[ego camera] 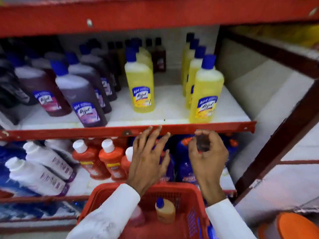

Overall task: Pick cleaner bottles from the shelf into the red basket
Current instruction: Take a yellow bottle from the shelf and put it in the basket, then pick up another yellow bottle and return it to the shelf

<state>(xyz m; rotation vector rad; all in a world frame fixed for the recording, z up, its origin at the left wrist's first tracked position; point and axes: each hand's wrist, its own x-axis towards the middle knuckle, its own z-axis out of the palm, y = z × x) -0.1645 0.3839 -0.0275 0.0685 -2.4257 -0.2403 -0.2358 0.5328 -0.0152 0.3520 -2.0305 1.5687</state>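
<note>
Left hand [148,159] spread wide, empty, fingertips at the red shelf edge [207,127]. Right hand [207,152] curled loosely beside it, grip unclear through blur. Both just below two yellow Lizol bottles: one [140,83] above the left hand, one [205,94] above the right. Purple Lizol bottle [81,94] further left. Blue bottles [184,163] behind the hands, labels hidden. Red basket [193,219] under the wrists, holding an amber blue-capped bottle [164,211], label unreadable.

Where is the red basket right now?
The red basket sits at the bottom centre of the head view, below both hands, in front of the lower shelf, with an amber blue-capped bottle standing inside.
</note>
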